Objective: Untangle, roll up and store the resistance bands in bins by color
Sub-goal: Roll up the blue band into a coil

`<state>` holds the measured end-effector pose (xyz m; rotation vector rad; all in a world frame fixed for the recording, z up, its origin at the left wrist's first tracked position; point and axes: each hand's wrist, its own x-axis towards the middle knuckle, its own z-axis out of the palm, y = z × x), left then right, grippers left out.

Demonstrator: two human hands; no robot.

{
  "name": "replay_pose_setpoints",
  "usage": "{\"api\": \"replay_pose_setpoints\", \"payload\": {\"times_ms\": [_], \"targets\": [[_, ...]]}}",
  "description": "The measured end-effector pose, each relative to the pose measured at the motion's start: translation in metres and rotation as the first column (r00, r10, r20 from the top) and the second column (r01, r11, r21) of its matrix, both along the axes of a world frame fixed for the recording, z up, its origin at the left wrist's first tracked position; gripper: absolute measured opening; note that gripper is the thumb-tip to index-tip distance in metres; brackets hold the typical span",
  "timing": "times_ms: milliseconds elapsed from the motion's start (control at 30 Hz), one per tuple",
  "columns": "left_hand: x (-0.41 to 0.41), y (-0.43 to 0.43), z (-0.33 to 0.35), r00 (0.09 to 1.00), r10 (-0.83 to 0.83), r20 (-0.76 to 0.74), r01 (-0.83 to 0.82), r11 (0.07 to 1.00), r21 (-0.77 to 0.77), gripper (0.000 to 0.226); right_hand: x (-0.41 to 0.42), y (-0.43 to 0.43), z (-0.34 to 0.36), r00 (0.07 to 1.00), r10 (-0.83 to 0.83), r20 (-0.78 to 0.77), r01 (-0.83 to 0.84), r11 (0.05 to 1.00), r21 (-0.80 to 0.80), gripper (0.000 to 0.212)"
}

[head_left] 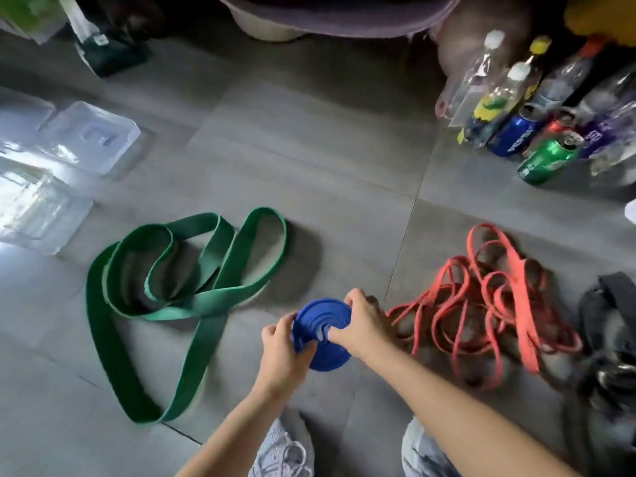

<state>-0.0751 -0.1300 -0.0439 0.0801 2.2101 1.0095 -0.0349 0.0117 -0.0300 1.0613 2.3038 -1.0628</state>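
I hold the blue band [321,333], wound into a coil, between my left hand [280,351] and right hand [361,323]. The green band [192,294] to my left, the red band [488,304] to my right and a dark one beyond it lie unrolled; the clear bins [93,136] look empty.

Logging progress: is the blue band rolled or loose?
Rolled: the blue band is a tight spiral coil, gripped between the left hand and right hand.

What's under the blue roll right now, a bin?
No bin shows. Grey floor tiles surround the blue roll, which the left hand and right hand grip. The spot directly beneath is covered by roll and hands.
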Motion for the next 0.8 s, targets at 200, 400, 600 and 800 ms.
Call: {"api": "replay_pose_setpoints", "payload": {"times_ms": [200,400,600,800], "targets": [[-0.014,0.003,-0.051,0.972,0.164,0.17,-0.162,0.986,-0.023,0.07,0.001,0.004,-0.054,0.999,0.051,0.008,-0.05,0.992,-0.12,0.062],[-0.024,-0.008,-0.041,0.975,0.122,0.187,-0.121,0.993,-0.015,0.044,0.006,0.018,-0.059,0.996,0.086,0.022,-0.08,0.977,-0.198,0.075],[-0.078,-0.043,-0.032,0.902,-0.193,-0.387,0.049,0.935,-0.352,0.055,-0.005,0.021,-0.052,0.989,0.147,0.019,-0.146,0.988,-0.039,0.066],[-0.111,-0.065,-0.042,0.701,-0.685,-0.197,0.291,0.527,-0.798,0.044,-0.016,0.015,-0.041,0.98,0.192,-0.048,-0.19,0.981,0.04,0.058]]}}
